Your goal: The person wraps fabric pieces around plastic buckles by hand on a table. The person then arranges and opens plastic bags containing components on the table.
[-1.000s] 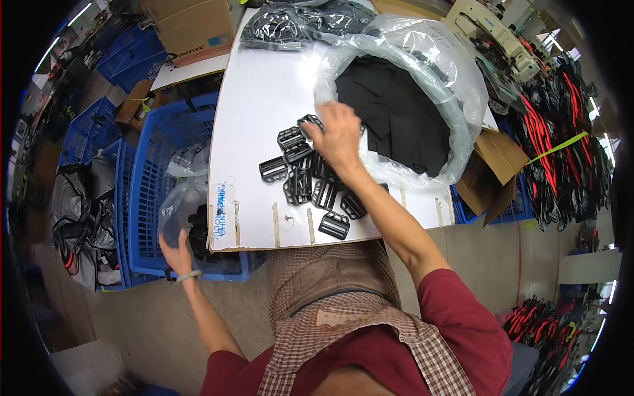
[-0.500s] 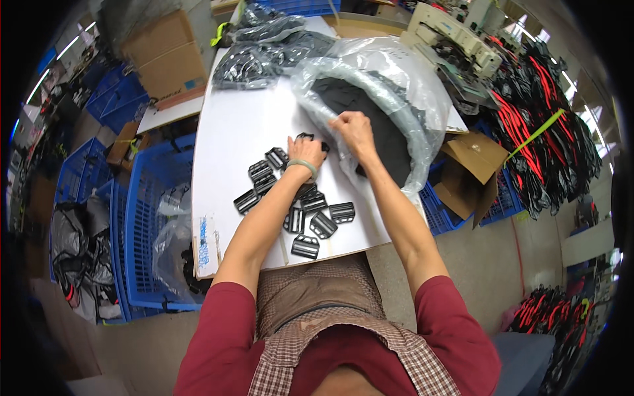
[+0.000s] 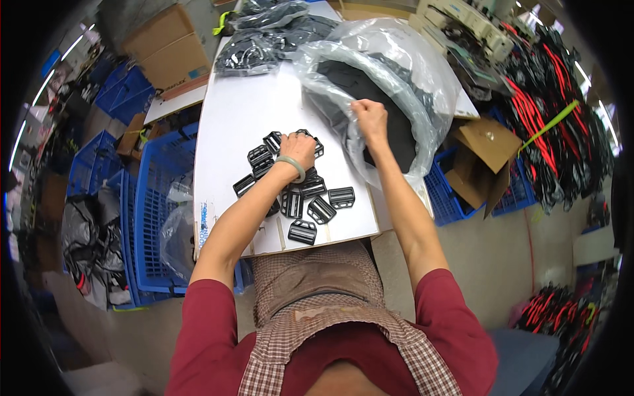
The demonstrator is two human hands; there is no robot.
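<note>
Black plastic strap buckles [image 3: 302, 231] lie in a loose cluster on the white table [image 3: 254, 99]. My left hand [image 3: 297, 150] rests on the far part of this cluster, fingers apart and touching buckles, with the fingertips partly hidden. To its right stands a large clear plastic bag [image 3: 330, 63], its mouth rolled back into a thick rim. Dark fabric pieces [image 3: 389, 109], black or dark grey, show inside the mouth. My right hand [image 3: 371, 122] is closed on the near left part of the bag's rim.
Plastic-wrapped dark bundles [image 3: 247, 53] lie at the table's far left. Blue crates [image 3: 148, 224] stand along the left side. At the right are an open cardboard box [image 3: 485, 152], a sewing machine [image 3: 462, 26] and hanging black-and-red straps [image 3: 541, 125].
My left hand has shifted slightly left over the buckles. My right hand stays on the bag's rim, and the mouth looks pulled a little wider. The whole view has shifted slightly.
</note>
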